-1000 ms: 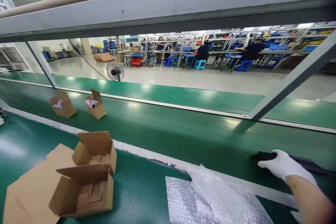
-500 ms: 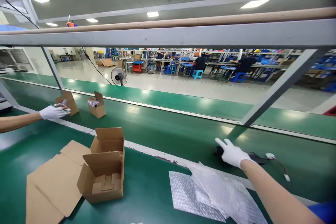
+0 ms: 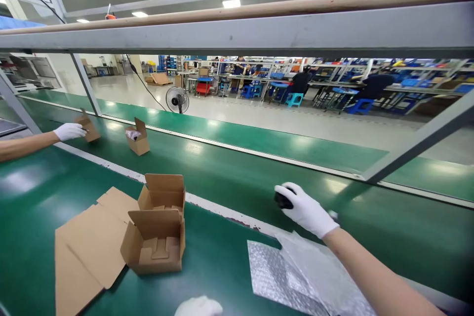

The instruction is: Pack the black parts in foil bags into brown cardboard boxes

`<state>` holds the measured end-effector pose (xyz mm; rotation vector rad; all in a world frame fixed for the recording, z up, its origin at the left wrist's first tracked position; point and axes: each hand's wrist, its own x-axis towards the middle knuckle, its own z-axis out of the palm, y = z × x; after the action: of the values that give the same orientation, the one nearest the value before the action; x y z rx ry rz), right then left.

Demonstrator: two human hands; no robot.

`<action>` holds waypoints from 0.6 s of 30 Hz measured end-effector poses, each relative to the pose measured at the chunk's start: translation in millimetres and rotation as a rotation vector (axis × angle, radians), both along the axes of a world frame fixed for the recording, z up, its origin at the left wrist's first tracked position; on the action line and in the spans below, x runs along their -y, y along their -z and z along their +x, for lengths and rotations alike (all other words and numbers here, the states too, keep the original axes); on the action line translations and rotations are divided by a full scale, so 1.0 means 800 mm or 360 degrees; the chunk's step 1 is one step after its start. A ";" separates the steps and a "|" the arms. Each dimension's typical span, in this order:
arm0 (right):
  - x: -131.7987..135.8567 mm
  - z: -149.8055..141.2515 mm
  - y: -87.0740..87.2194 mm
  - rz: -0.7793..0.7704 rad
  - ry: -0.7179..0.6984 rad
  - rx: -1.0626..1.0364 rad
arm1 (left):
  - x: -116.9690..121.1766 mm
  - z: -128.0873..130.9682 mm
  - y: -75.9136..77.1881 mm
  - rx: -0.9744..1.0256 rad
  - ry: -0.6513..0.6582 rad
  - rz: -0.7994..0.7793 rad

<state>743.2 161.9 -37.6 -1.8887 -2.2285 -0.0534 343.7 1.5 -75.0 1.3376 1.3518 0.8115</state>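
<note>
My right hand (image 3: 305, 211), in a white glove, is stretched out over the green conveyor belt (image 3: 229, 177) with its fingers curled over a small black object (image 3: 282, 199). Only the top of my gloved left hand (image 3: 199, 306) shows at the bottom edge, and its fingers are hidden. Just below my right forearm lie sheets of bubble wrap (image 3: 296, 276). Left of them stand two open cardboard boxes (image 3: 155, 243), the second box (image 3: 163, 192) behind the first, both on flat cardboard (image 3: 83, 247).
A co-worker's gloved hand (image 3: 68, 132) reaches from the left to a small box (image 3: 88, 127) on the belt. Another small open box (image 3: 138, 137) rides beside it. A grey frame bar (image 3: 237, 34) crosses overhead. A fan (image 3: 177, 100) and distant workbenches with people stand beyond.
My right hand has moved left along the belt with the black object under it. The co-worker's hand came in and reached the far box. My left hand appeared at the bottom edge.
</note>
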 end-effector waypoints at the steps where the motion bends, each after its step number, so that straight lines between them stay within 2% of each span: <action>1: 0.010 -0.028 -0.016 0.0049 -0.0250 -0.0016 | 0.013 0.003 0.007 -0.0006 0.0039 0.0001; 3: 0.037 -0.084 -0.049 0.0126 -0.0660 -0.0006 | 0.032 0.006 0.018 0.0007 0.0076 0.0044; 5: 0.071 -0.136 -0.079 0.0086 -0.0929 0.0065 | 0.042 0.002 0.027 0.0134 0.0049 0.0069; 7: 0.111 -0.184 -0.096 -0.0025 -0.1138 0.0179 | 0.046 -0.006 0.030 0.0376 -0.0048 0.0030; 8: 0.132 -0.207 -0.098 -0.0070 -0.1212 0.0219 | 0.047 -0.013 0.029 0.0507 -0.0098 -0.0012; 10: 0.174 -0.254 -0.086 -0.0155 -0.1335 0.0240 | 0.049 -0.029 0.022 0.0723 -0.0160 -0.0127; 13: 0.230 -0.332 -0.042 -0.0330 -0.1438 0.0158 | 0.054 -0.058 0.006 0.0836 -0.0204 -0.0357; 16: 0.270 -0.400 -0.003 -0.0503 -0.1313 0.0195 | 0.057 -0.088 -0.011 0.0648 -0.0176 -0.0482; 18: 0.279 -0.420 0.003 -0.0484 -0.1243 0.0130 | 0.055 -0.106 -0.025 0.0387 -0.0093 -0.0342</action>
<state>407.2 -61.3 -40.4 -0.9995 -2.9952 0.3538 259.1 -42.9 -54.9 1.0026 1.2507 0.8149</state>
